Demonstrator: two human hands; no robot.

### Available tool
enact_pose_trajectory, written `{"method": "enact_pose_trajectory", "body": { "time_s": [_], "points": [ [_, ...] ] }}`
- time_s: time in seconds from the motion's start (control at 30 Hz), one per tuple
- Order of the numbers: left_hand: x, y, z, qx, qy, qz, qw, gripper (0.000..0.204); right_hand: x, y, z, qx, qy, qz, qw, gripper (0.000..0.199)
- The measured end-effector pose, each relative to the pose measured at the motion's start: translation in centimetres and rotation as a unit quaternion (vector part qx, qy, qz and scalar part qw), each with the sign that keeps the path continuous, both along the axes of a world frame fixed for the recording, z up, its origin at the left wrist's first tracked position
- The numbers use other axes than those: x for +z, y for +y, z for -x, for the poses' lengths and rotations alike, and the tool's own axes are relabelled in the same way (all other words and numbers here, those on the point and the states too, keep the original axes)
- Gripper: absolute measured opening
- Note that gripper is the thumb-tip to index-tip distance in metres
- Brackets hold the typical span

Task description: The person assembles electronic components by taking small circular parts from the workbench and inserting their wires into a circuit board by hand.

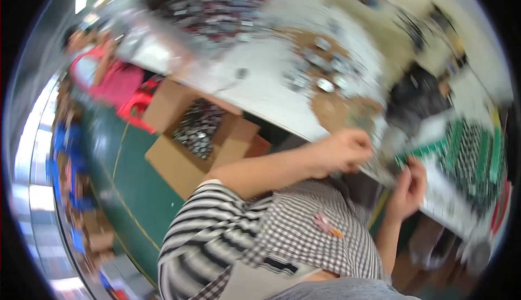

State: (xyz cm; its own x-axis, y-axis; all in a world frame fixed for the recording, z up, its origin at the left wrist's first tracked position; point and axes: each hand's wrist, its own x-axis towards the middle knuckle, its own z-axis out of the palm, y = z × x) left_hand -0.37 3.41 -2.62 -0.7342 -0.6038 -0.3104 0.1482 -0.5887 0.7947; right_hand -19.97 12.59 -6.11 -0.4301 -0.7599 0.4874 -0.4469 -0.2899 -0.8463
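My left hand (344, 151) is over the front edge of the white table, its fingers curled together in a pinch. Whatever they hold, if anything, is too blurred to make out. My right hand (410, 189) is lower and to the right, thumb and fingers drawn together. Just beyond its fingertips runs a narrow green strip (429, 151); I cannot see whether the fingers grip it. Left of that strip, a brown sheet (328, 110) lies on the table with several small silvery round parts (324, 85) on and around it.
Green strips with rows of small parts (469, 153) lie at the right. A black bundle (415, 94) sits behind them. Far left on the white table (260, 88) is a large heap of small parts (217, 7). An open carton (173, 164) holds more. A person in red (114, 77) is beyond.
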Motion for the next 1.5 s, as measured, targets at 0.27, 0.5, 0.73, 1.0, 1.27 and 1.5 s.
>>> {"method": "enact_pose_trajectory", "body": {
  "time_s": [0.27,0.5,0.73,1.0,1.27,1.5],
  "points": [
    [0.9,-1.6,1.6,0.042,-0.079,0.093,0.992,0.01,0.6,-2.1,-0.5,0.02,0.052,0.088,0.995,0.01],
    [0.4,-0.9,3.4,0.056,-0.065,0.096,0.992,0.013,0.5,-1.5,-0.1,0.031,0.033,0.096,0.994,0.01],
    [0.4,-1.1,4.1,0.036,-0.043,0.095,0.994,0.013,0.6,-1.6,0.3,0.05,0.016,0.126,0.991,0.012],
    [0.7,-1.3,4.9,0.075,-0.047,0.118,0.989,0.011,0.8,-2.1,0.6,0.057,0.044,0.133,0.988,0.013],
    [1.2,-1.4,5.3,0.096,-0.053,0.136,0.985,0.01,1.5,-2.7,0.8,0.038,0.071,0.141,0.987,0.016],
    [0.7,-0.6,5.0,0.087,-0.067,0.15,0.983,0.009,0.5,-1.8,0.6,0.045,0.069,0.135,0.987,0.016]
  ]
}}
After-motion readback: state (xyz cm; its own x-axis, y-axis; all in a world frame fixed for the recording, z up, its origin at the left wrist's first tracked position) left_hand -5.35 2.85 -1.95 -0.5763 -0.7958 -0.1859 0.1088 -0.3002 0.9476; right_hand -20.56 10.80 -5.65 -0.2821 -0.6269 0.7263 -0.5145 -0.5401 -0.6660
